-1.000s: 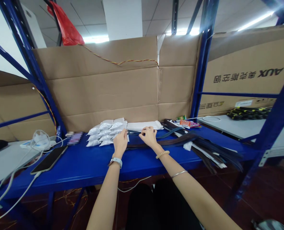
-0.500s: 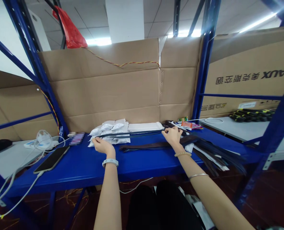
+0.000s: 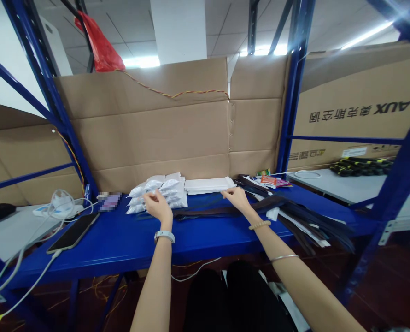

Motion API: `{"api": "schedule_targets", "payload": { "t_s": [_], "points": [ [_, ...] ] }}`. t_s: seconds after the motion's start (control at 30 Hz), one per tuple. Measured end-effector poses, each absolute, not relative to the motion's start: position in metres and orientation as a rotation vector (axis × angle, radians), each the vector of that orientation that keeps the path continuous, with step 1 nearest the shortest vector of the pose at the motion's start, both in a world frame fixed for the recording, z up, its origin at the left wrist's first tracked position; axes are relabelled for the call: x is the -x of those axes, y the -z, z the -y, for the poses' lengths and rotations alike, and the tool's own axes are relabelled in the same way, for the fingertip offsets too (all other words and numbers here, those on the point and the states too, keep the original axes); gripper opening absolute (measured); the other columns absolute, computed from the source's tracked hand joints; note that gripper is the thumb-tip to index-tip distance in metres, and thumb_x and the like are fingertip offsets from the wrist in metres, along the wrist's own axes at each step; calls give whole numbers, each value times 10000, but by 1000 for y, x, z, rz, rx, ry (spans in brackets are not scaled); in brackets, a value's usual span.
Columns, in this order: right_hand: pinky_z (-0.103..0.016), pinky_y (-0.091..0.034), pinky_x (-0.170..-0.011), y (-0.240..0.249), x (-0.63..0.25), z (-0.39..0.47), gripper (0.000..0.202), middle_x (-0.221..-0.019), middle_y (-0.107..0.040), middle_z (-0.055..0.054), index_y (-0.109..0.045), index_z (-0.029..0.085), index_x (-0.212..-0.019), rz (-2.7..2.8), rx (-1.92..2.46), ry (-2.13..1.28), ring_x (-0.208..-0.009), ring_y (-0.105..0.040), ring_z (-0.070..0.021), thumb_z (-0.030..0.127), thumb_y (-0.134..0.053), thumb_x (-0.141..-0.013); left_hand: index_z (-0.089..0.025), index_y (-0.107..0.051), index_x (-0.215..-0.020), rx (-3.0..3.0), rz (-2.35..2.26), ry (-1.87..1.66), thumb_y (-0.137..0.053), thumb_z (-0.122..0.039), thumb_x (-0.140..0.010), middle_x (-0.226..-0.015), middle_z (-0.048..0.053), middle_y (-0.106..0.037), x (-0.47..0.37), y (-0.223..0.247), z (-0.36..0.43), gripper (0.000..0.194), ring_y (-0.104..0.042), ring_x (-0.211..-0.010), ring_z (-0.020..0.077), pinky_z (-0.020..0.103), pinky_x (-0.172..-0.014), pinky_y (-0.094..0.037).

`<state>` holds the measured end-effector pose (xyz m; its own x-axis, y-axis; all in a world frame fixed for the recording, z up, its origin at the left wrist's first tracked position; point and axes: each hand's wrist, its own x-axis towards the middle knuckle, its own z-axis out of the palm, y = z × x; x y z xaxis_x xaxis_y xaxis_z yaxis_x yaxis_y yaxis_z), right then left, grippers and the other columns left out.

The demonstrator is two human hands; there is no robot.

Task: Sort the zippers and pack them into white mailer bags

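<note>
My left hand [image 3: 159, 207] is raised in front of the stacked small white packets [image 3: 172, 186], its fingers curled into a pinch. My right hand [image 3: 237, 198] is pinched near the right end of the flat white packets [image 3: 208, 185]. Between the hands, a thin dark strip [image 3: 207, 202] shows only as a faint blur over the blue table, and whether either hand holds it is unclear. Below it lies a long dark brown strip [image 3: 205, 212]. It runs right towards a pile of dark blue, black, brown and white strips [image 3: 308, 219].
A phone [image 3: 73, 233] on a white cable lies at the left of the blue table [image 3: 122, 249]. White plugs and cords [image 3: 61, 203] sit beyond it. Coloured snack packets [image 3: 272, 180] are at the back right. Cardboard [image 3: 156, 129] walls the back; blue posts [image 3: 295, 101] frame the sides.
The dark strip stretched taut between my hands has dropped lower and turned blurry. My left hand has moved right and slightly up; my right hand has shifted left and a little down.
</note>
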<state>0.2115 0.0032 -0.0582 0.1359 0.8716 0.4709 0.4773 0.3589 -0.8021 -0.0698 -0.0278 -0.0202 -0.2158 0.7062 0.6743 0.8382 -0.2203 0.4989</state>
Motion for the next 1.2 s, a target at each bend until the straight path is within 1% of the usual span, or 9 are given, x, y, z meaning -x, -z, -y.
{"api": "schedule_targets", "payload": {
  "t_s": [0.1,0.23,0.3,0.47,0.7,0.83,0.97,1.1,1.2],
  "points": [
    [-276,-334,-568,55,-185,-3,447,-450,-465,1,-532,185,-462,1498,1139,-633,-500,-433,-131,549,-526,-720,-149,-593,-925,1982,1797,1449,-219,-397,-949,-809,56,-611,57,25,28,450,-557,-746,148,302,-733,-443],
    [-273,-359,-544,51,-141,0,513,-452,-361,34,-393,200,-469,1489,951,-886,-474,-378,-104,624,-478,-745,-178,-579,-702,2328,1642,1355,-378,-503,-876,-596,-13,-557,42,33,26,420,-507,-589,114,235,-621,-399],
    [-271,-375,-556,49,-124,2,485,-479,-343,46,-397,198,-505,1473,841,-1020,-492,-379,-99,608,-533,-727,-176,-562,-636,2473,1596,1285,-405,-515,-856,-556,-18,-548,38,36,25,434,-491,-550,113,231,-577,-377],
    [-256,-368,-570,48,-113,9,344,-517,-335,65,-493,184,-598,1298,543,-1365,-517,-356,-81,456,-694,-665,-170,-577,-664,2638,1575,1194,-335,-492,-882,-571,3,-575,38,41,23,459,-492,-525,121,236,-547,-360],
    [-245,-344,-554,52,-122,11,351,-517,-423,55,-449,181,-558,1362,558,-1345,-522,-408,-79,402,-704,-659,-174,-601,-770,2787,1506,1124,-337,-459,-892,-634,-1,-616,35,43,21,407,-495,-478,99,224,-521,-368],
    [-238,-326,-537,55,-121,11,420,-496,-390,70,-338,196,-540,1412,561,-1308,-512,-410,-78,355,-714,-640,-167,-595,-773,2816,1469,1080,-314,-439,-905,-641,2,-622,34,43,22,414,-508,-466,92,216,-509,-369],
    [-235,-311,-517,56,-121,10,426,-488,-343,80,-299,205,-542,1427,595,-1265,-487,-379,-74,341,-690,-644,-175,-592,-766,2794,1420,1039,-327,-402,-911,-655,3,-626,35,42,25,378,-522,-502,99,218,-533,-371],
    [-239,-311,-510,58,-120,8,433,-485,-271,90,-267,211,-530,1402,606,-1242,-471,-329,-70,275,-690,-601,-189,-591,-777,2726,1381,994,-359,-351,-911,-698,15,-633,36,38,29,313,-552,-600,128,230,-590,-376],
    [-241,-314,-516,58,-119,6,423,-493,-254,87,-252,212,-540,1350,597,-1223,-480,-304,-70,258,-667,-607,-205,-594,-830,2671,1350,951,-354,-331,-921,-790,31,-649,34,35,30,286,-579,-700,151,237,-624,-373]
  ]
}}
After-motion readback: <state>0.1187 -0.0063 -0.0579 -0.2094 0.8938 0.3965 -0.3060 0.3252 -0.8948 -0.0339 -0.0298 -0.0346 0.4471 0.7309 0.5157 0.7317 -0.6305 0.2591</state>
